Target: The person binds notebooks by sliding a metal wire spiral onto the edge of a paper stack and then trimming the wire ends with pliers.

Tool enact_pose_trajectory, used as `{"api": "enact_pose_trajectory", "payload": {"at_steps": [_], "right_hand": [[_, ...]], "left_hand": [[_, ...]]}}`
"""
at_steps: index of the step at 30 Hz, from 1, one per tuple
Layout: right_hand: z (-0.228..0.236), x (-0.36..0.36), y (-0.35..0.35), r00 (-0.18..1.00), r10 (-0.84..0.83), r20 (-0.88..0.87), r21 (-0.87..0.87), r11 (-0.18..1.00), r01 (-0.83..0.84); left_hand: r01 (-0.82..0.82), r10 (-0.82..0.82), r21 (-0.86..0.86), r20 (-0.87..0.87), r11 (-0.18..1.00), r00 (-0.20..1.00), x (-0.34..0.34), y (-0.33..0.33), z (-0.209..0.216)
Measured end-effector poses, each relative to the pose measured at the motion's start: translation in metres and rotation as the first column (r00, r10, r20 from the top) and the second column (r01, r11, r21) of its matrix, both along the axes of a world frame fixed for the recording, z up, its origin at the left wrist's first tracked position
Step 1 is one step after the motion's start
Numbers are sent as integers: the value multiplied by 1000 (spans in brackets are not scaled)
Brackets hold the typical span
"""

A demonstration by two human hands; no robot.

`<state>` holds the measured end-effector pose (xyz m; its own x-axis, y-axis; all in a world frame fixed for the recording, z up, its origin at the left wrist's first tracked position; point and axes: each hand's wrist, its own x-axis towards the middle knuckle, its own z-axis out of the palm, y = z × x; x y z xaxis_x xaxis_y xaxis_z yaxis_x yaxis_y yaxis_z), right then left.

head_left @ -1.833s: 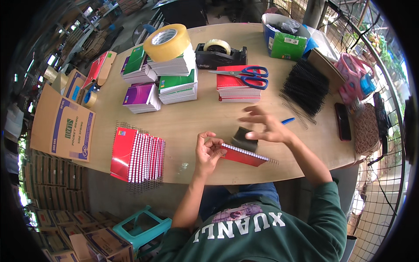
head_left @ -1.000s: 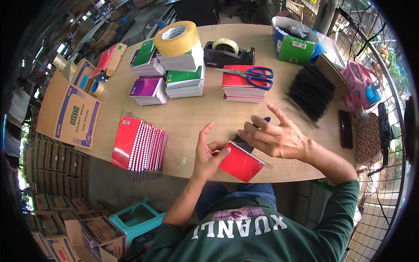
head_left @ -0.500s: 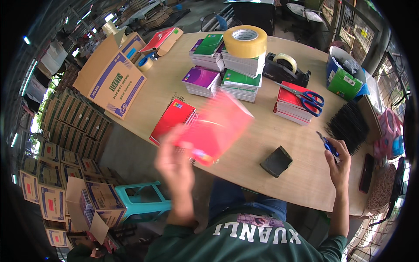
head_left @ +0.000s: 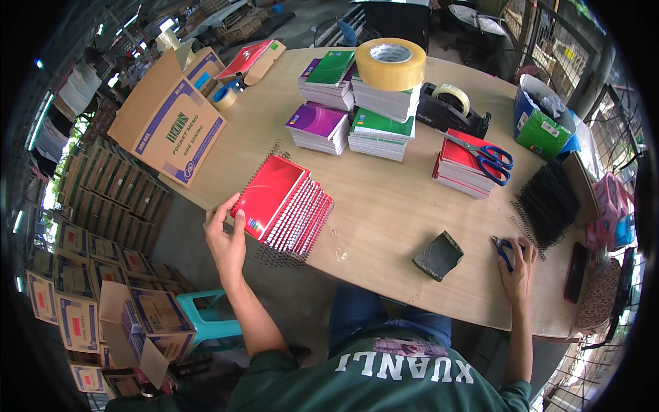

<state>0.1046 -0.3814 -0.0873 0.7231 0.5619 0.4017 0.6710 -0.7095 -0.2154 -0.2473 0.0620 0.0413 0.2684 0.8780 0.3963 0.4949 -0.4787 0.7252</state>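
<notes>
From where I stand, the left hand is at the near corner of the top red notebook, with its thumb on the cover and the fingers curled at the outer edge, so it seems to grasp this corner lightly. This notebook lies on the leaning red pile, at the left front edge of the bench.

The right hand rests low at the other side and has its fingers around blue-handled pliers.

As I judge, the pile is well advanced: the notebooks carry spiral wire, but many wire ends stick out past the covers and look not trimmed. How many are complete, I cannot count.

What remains is near the right: a smaller red stack under the scissors, on which I see no wire, and a heap of loose black coils. Between the hands stands a dark, open block, touched by neither. Green and purple stacks wait farther back.
</notes>
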Motion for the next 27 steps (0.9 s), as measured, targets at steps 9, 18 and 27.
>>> {"api": "enact_pose_trajectory", "payload": {"at_steps": [9,18,27], "right_hand": [[-4,-53,91,838,522,-159,47,852,-522],[91,49,122,953,197,230,141,962,-233],[75,78,134,941,229,251,-39,973,-226]], "left_hand": [[269,-426,399,386,877,818,102,-109,27],[732,-791,325,93,599,605,358,-79,-35],[954,-895,-273,-446,122,-13,497,-67,4]]}}
